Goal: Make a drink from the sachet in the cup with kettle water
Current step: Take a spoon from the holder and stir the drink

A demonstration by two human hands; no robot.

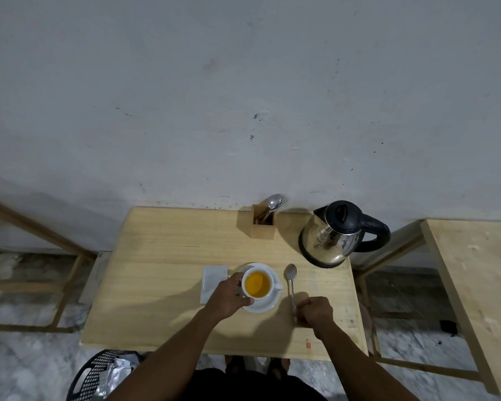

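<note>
Two hands are busy at the near edge of the table (156, 256), and each carries its own risk. Your left hand (229, 296) is wrapped around the left side of the cup (258, 284), thumb on the near rim, fingers behind; the cup sits on its saucer (268, 305) and is nearly full of amber drink. Your right hand (315, 312) is closed on the handle end of the spoon (291, 285), whose bowl lies flat on the wood just right of the saucer. From this height I cannot say whether the spoon is wet or clean.

If you lift the cup quickly, the drink could slop over the rim onto your thumb; kettle water may be hot enough to make you flinch and tip it. The cup could also slide on the saucer if you pull sideways. Swing the spoon up carelessly and its bowl might clip the saucer's edge. The kettle (339, 235) stands at the far right corner, close to the table's edge, so a wide elbow could knock it. A white packet (213, 282), probably the sachet, lies just left of the saucer.
</note>
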